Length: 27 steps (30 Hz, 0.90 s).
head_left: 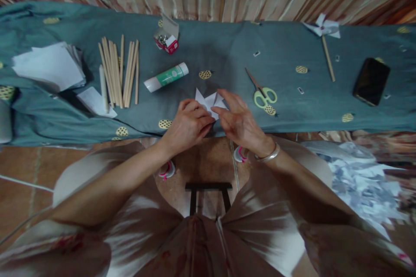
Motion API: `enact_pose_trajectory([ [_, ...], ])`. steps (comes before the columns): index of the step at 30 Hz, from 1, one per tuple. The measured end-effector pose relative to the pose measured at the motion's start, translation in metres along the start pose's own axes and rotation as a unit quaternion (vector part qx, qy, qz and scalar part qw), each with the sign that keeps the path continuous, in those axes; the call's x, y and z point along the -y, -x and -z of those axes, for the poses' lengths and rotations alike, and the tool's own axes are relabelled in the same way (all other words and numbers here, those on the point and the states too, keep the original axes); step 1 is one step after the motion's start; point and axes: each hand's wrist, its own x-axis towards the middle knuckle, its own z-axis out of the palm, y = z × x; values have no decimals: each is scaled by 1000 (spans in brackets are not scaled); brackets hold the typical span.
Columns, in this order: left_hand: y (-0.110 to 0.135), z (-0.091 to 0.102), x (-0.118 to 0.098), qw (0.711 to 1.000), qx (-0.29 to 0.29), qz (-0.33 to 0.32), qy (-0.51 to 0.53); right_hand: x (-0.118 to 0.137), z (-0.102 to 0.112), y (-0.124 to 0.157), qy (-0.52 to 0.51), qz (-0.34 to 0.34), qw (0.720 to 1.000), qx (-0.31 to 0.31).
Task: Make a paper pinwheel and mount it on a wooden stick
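Near the table's front edge lies a small white paper pinwheel [208, 101], its points folded and cut, partly hidden by my fingers. My left hand [191, 122] is closed over its lower left side, fingers curled and pressing on the paper. From the right, my right hand [239, 120] grips a flap of the paper between thumb and forefinger. A silver bangle circles my right wrist. Just right of my hands rest green-handled scissors [262, 93]. A green and white glue stick [167, 77] lies beyond my left hand.
Wooden sticks [126, 73] lie left of the glue, beside a stack of white paper [48, 66]. A small red box [167, 37] stands open at the back. On the right are a finished pinwheel on a stick [327, 52] and a black phone [372, 81]. Paper scraps [364, 186] are heaped below right.
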Motion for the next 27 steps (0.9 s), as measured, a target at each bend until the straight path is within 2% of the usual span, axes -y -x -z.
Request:
enact_pose_trajectory([
  [4,0,0,0,1000,4,0,-4,2,-3,0,-5,1,1000,4],
  [16,-1,1,0,1000,4,-2,-5,4,-19,-1,-19,-12,999,-35],
  [24,-1,2,-1,1000,5,-1,1,0,-9,2,1,-12,999,-35],
  [27,-2,4,-1,1000,7,-1,1,-4,-4,3,-19,-29,998,-57],
])
